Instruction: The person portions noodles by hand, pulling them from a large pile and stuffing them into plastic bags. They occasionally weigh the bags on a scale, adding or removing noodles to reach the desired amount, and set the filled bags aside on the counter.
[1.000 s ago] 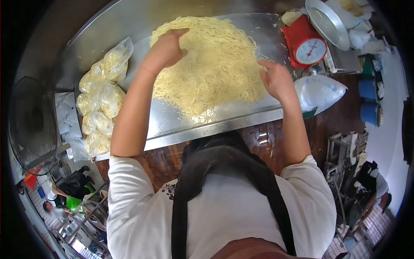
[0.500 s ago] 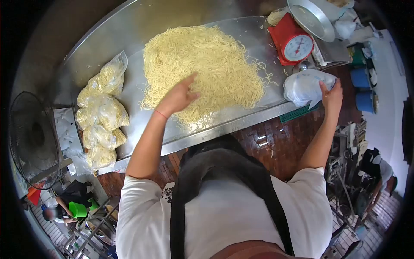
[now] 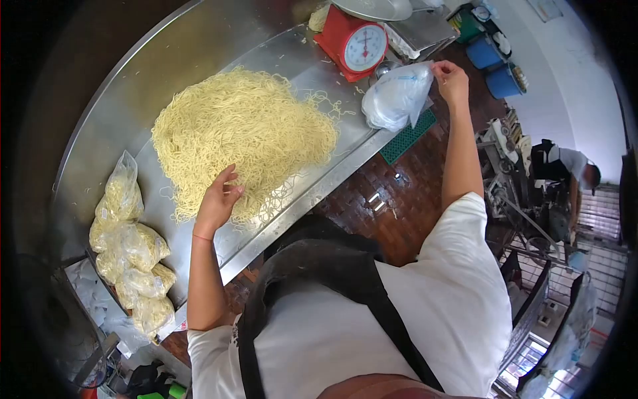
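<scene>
A wide heap of yellow noodles [image 3: 246, 133] lies on the metal table. My left hand [image 3: 219, 201] hovers at the heap's near edge, fingers apart and holding nothing. At the table's right edge sits a bundle of clear plastic bags [image 3: 397, 98]. My right hand [image 3: 452, 82] pinches the upper right corner of this bundle between thumb and fingers. Several knotted bags of noodles [image 3: 129, 249] stand in a pile on the left side of the table.
A red dial scale [image 3: 355, 46] with a metal pan [image 3: 375, 8] stands behind the plastic bags. Below the table edge lies a green crate [image 3: 409, 137]. Blue buckets [image 3: 505, 81] are by the wall, and another person [image 3: 565, 163] bends over at far right.
My view has turned to the right. My left hand has drawn back toward the heap's near edge; my right hand has shifted from the bundle's side to its upper corner.
</scene>
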A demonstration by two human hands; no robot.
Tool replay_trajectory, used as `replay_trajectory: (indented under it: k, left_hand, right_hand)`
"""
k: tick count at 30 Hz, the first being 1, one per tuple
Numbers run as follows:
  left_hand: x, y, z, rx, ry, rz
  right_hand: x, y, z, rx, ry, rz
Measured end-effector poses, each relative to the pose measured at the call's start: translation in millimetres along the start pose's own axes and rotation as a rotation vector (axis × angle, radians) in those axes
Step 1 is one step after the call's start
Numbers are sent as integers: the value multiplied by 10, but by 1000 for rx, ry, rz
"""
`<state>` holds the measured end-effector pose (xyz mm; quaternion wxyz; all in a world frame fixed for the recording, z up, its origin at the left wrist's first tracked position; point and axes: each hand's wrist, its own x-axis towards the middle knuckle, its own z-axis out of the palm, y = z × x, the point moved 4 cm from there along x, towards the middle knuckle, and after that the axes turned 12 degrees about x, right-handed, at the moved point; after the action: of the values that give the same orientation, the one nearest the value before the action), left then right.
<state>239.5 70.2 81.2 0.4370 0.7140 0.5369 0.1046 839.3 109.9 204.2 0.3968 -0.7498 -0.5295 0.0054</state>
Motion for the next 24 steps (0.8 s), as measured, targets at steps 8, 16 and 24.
replay_trajectory:
  k: [8, 16, 24]
  left_hand:
    - [-25, 79, 29, -108, -16, -28]
    - [284, 881, -75, -1041, -181, 56]
    - [-320, 58, -301, -651, 516, -156]
  right_hand:
    - [-225, -972, -602, 898, 519, -159]
    - [-1697, -1902, 972, 1598, -371, 481]
    - [-2374, -2390, 2412, 1093, -1082, 168]
